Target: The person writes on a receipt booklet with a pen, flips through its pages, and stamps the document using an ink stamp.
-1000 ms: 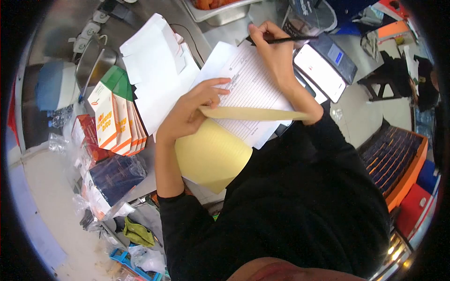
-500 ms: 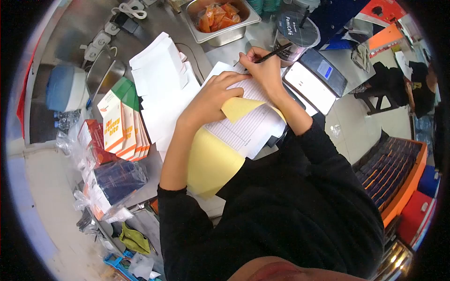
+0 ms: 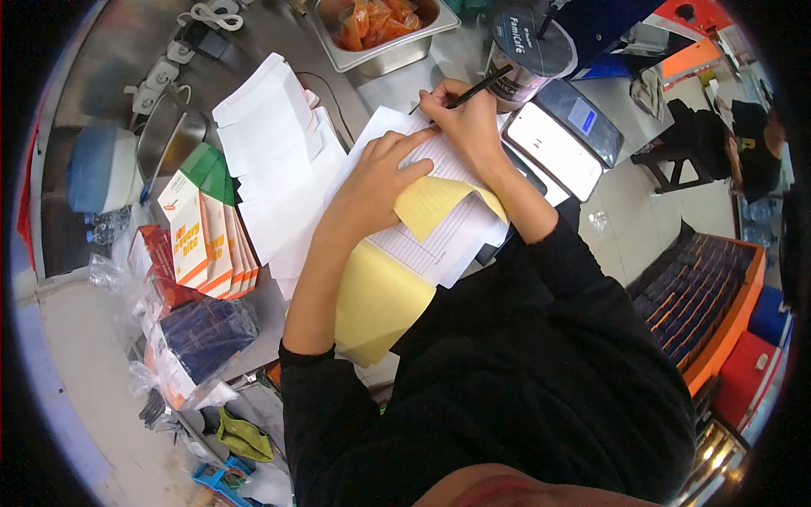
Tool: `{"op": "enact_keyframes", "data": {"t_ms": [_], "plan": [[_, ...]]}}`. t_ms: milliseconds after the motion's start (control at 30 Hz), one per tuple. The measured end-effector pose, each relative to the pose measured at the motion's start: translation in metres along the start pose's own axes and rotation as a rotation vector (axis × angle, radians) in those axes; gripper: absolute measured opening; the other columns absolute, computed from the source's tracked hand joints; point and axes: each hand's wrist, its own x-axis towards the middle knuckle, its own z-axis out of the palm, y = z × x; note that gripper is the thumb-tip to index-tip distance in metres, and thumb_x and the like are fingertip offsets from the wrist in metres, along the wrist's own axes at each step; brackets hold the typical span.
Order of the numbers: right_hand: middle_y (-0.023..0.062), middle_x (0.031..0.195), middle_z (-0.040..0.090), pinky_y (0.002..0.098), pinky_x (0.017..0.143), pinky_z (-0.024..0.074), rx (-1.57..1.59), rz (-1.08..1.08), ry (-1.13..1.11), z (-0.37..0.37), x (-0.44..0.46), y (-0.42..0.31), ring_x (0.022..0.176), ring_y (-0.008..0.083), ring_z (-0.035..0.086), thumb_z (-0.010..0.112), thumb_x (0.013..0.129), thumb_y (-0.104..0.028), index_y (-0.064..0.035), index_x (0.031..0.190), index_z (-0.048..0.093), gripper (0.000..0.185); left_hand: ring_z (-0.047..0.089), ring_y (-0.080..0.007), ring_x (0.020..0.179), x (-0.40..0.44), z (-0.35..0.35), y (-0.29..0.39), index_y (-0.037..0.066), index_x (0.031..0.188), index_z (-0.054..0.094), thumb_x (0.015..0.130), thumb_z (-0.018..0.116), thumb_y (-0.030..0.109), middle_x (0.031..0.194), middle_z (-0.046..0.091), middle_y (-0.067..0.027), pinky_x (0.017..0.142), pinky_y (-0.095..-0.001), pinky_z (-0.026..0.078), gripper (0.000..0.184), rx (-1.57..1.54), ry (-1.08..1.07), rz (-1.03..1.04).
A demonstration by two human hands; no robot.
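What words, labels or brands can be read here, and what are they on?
"FamiCafé": on the cup.
"joy in every bite", as best I can read it: on the front carton.
Too small or blurred: print on the lined form, phone screen and plastic-wrapped dark box.

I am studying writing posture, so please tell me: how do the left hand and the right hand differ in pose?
The left hand holds no pen, while the right hand grips a black pen. The left hand stretches its fingers across the white lined form; the right hand curls its fingers. Both hands are bare and over the form.
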Motion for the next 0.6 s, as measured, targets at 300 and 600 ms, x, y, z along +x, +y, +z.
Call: {"op": "enact_keyframes", "data": {"t_ms": [300,600], "plan": [[0.0082,0.055,0.057,0.0306,0.053,0.0462,-0.117,-0.082,0.078,0.0011,0.0007,0.0031,0.05,0.0123,0.056,0.073,0.082,-0.015,0.0028,0.069,0.06,0.025,0.047,-0.0327,0.121,0.0,0.0003,-0.0001,0.006,0.107,0.065,0.061,0.077,0.001,0.147,0.048,-0.0124,0.105,-0.041,0.04,0.048,-0.025,0.027,0.013],[0.0062,0.056,0.058,0.03,0.053,0.0464,-0.098,-0.013,0.061,0.0005,-0.0003,-0.0044,0.051,0.0115,0.056,0.072,0.083,-0.014,0.0034,0.07,0.062,0.024,0.049,-0.0333,0.116,0.0011,0.0008,-0.0016,0.004,0.1,0.062,0.075,0.07,0.02,0.148,0.048,-0.0126,0.102,-0.043,0.04,0.03,-0.025,0.038,0.034]]}}
